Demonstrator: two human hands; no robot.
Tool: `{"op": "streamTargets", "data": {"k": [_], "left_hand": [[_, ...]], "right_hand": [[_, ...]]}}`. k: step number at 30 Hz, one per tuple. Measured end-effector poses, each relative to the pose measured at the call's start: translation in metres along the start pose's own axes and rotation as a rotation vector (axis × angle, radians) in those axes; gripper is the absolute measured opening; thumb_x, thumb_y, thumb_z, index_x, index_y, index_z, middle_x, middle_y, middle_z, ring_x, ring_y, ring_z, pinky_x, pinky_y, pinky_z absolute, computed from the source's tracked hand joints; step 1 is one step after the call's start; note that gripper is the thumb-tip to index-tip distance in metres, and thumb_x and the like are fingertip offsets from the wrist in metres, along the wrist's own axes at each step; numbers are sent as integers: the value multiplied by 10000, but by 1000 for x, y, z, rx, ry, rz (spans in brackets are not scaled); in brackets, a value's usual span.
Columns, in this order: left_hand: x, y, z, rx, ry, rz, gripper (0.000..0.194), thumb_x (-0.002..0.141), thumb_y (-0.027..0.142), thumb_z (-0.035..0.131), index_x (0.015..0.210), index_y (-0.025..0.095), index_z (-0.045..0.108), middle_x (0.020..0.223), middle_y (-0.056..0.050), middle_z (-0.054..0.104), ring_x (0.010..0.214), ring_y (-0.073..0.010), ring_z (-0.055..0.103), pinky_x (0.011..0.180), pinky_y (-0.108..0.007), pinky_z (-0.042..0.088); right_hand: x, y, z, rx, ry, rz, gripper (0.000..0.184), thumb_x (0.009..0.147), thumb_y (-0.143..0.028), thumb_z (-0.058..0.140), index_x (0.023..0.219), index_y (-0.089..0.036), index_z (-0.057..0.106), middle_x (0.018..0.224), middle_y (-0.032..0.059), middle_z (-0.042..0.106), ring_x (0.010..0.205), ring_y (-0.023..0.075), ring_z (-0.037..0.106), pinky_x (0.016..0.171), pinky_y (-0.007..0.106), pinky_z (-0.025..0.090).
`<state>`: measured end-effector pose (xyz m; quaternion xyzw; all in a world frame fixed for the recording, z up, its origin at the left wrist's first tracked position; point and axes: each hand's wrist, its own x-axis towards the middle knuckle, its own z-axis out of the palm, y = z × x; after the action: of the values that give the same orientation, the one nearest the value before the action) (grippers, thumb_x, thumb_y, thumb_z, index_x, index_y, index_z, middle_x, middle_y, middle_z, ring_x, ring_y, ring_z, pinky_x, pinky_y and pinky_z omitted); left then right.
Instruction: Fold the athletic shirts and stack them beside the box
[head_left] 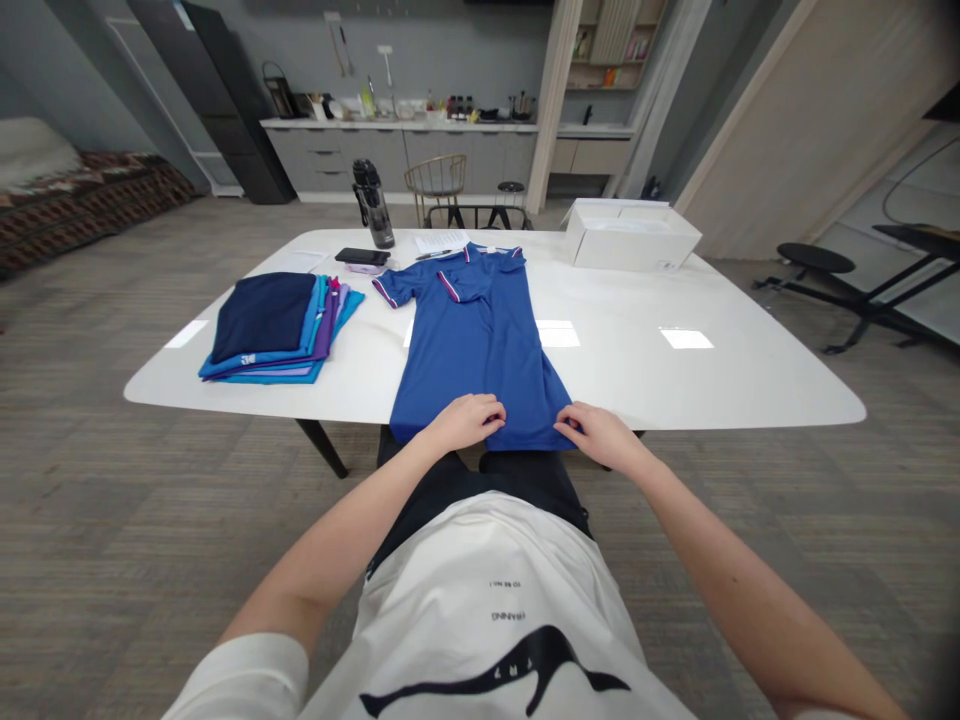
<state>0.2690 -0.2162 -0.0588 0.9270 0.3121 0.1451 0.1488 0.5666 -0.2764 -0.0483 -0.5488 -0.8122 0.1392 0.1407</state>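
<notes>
A blue polo shirt (480,340) lies lengthwise on the white table, collar away from me and hem hanging over the near edge. Its right side is folded inward, so one sleeve with red and white trim rests across the body. My left hand (471,420) pinches the cloth near the middle of the hem. At the hem's right corner, my right hand (592,432) pinches the fabric between thumb and fingers. To the left sits a stack of folded clothes (266,318), dark navy on top with blue and purple ones below.
Behind the shirt on the white table (720,370) are a black phone (362,256), a dark water bottle (373,205), a pen (439,254) and paper. An open white box (630,238) stands at the back right. Chairs (437,178) and a kitchen counter (405,126) are beyond.
</notes>
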Motion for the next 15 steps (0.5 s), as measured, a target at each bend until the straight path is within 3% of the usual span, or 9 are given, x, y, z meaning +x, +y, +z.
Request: {"op": "streamTargets", "data": {"k": [5,11,15], "left_hand": [[13,-3,1,51,45,-79,180,1016,326,525,1048,256,687,984,-9,710,918,-178,669,803,-286,479],[39,-21,-5,194,95,-171,183,1012,295,518,1103,241,668,1111,-45,680,1066,-227,625,903,-356,463],[56,-34,-5,245,111,-293,241,1026,333,500,1196,231,637,1183,-71,652,1083,-251,613,911,-385,457]], "right_hand": [[18,-6,7,-44,33,73,217,1006,-389,539,893,-237,644,776,6,645,696,177,589,649,293,373],[60,-3,10,-83,127,110,180,1009,-349,525,989,-246,672,921,31,687,827,195,648,716,295,425],[92,11,10,-153,175,298,229,1021,-361,502,1151,-240,647,1066,72,708,913,231,676,764,315,456]]}}
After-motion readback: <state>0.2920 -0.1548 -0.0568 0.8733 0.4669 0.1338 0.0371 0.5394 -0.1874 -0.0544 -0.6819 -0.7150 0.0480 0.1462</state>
